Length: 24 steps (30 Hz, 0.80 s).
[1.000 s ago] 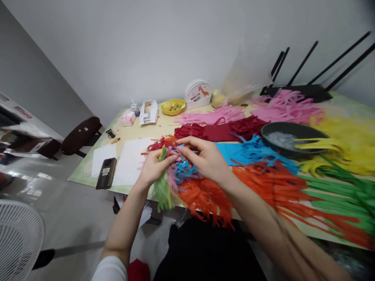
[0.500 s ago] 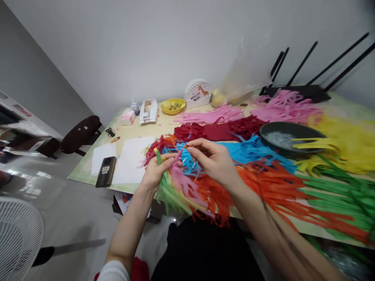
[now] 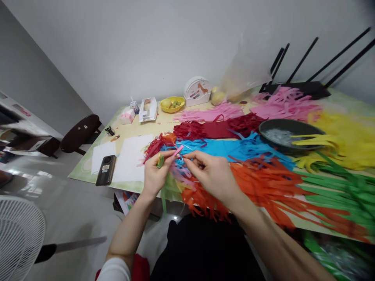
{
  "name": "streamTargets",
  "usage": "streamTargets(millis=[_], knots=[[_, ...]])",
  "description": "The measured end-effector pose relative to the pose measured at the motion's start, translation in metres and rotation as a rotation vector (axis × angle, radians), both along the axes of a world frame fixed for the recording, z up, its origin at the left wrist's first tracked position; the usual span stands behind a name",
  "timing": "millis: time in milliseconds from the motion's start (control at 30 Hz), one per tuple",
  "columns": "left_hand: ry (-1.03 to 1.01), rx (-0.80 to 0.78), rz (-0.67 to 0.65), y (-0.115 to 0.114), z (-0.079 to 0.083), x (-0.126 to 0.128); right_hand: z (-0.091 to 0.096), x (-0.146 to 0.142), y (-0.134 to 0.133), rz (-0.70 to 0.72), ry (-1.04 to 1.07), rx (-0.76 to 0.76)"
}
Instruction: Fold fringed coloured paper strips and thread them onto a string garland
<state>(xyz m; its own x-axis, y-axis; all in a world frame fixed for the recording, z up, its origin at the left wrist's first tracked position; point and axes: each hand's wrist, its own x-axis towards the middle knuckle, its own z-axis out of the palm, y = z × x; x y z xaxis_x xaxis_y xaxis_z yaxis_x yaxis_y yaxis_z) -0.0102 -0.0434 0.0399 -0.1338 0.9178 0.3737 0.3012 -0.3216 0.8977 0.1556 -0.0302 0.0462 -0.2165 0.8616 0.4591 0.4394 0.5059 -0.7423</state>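
Note:
My left hand (image 3: 157, 171) is closed around a bunch of crepe-paper tassels. Its green-and-yellow twisted end (image 3: 160, 160) pokes out above the fist. A pink twisted paper end (image 3: 178, 150) sticks up from between thumb and forefinger, and pale green strips (image 3: 164, 198) hang below. Close beside it, my right hand (image 3: 211, 177) pinches thumb and forefinger together near the pink end; what lies in the pinch is too small to make out. Beneath and behind the hands lie blue fringed paper (image 3: 215, 147) and orange fringed paper (image 3: 263, 181).
Dark red (image 3: 216, 130), pink (image 3: 285, 105), yellow (image 3: 348, 136) and green fringes (image 3: 331, 187) cover the right side. A dark bowl (image 3: 266, 142) holds clear material. At left are white sheets (image 3: 129, 156) and a phone (image 3: 106, 170); a yellow fruit dish (image 3: 172, 110) stands behind.
The pink paper in my left hand has turned, its twisted end now pointing up and its strips lower. My right hand has shifted slightly down and stays pinched.

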Motion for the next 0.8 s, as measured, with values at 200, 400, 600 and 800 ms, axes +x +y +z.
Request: streamTargets(millis=[200, 400, 600, 800], knots=[[0.479, 0.250, -0.061, 0.000, -0.004, -0.001, -0.005, 0.000, 0.008, 0.069, 0.206, -0.221], [0.599, 0.255, -0.088, 0.003, -0.012, -0.003, -0.015, 0.007, 0.034, 0.411, 0.466, -0.731], [0.657, 0.063, -0.116, 0.013, -0.025, -0.007, -0.012, 0.016, 0.050, 0.149, 0.758, -0.534], [0.360, -0.049, -0.071, 0.032, -0.027, -0.030, 0.014, 0.056, 0.059, -0.144, 1.166, -0.140]])
